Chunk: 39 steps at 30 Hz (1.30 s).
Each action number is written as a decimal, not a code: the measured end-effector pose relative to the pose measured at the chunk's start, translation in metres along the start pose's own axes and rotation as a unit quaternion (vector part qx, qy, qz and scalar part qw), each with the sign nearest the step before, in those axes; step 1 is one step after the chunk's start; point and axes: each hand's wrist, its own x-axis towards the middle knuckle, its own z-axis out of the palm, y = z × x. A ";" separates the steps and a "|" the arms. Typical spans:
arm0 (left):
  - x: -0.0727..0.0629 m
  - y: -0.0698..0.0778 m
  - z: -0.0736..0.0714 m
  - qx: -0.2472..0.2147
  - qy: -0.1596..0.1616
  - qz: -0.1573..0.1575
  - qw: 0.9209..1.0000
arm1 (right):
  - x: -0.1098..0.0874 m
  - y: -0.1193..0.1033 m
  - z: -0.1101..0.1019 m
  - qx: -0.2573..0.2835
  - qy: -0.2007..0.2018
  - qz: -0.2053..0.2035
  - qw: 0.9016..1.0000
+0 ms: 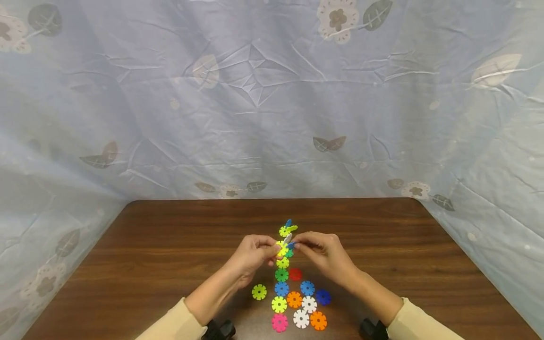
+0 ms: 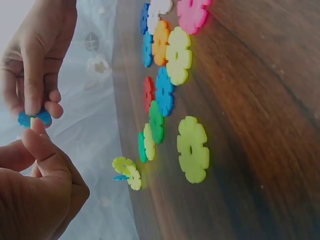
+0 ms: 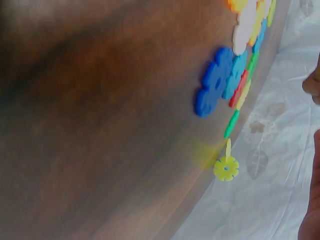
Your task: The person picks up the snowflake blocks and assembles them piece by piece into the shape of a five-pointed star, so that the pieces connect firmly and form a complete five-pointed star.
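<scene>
Bright yellow notched plastic disc (image 1: 282, 248): lower centre of the head frame, raised above the desk, pinched between thumb and fingers of the left hand (image 1: 251, 257). Right hand (image 1: 325, 252) pinches a blue notched plastic disc (image 1: 291, 245) against it; I cannot tell whether the slots are engaged. A pale grey-white plastic disc (image 1: 288, 237) shows just above the pair, its attachment unclear.

Just above the hands in the head frame: a joined cluster of yellow and blue plastic discs (image 1: 284, 231), sitting on the desk.

Below the hands, flat discs run in a column toward the lower edge: yellow (image 1: 282, 262), green (image 1: 282, 275), mid-blue (image 1: 281, 289), yellow, pink (image 1: 279, 323). Right of the column: one red disc (image 1: 295, 274), two orange, two white, one mid-blue, one dark blue disc (image 1: 323, 297). A lime-yellow disc (image 1: 259, 292) lies alone to the left.

Desk (image 1: 170, 255): dark brown, wood-grained. Around it hangs a pale grey-blue cloth (image 1: 255, 132) with leaf and flower prints. Cream sleeves (image 1: 178, 321) enter at the lower edge.
</scene>
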 end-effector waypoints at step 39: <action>0.070 0.003 -0.021 0.551 0.114 0.054 0.825 | -0.017 0.007 -0.033 -0.096 -0.326 0.162 0.926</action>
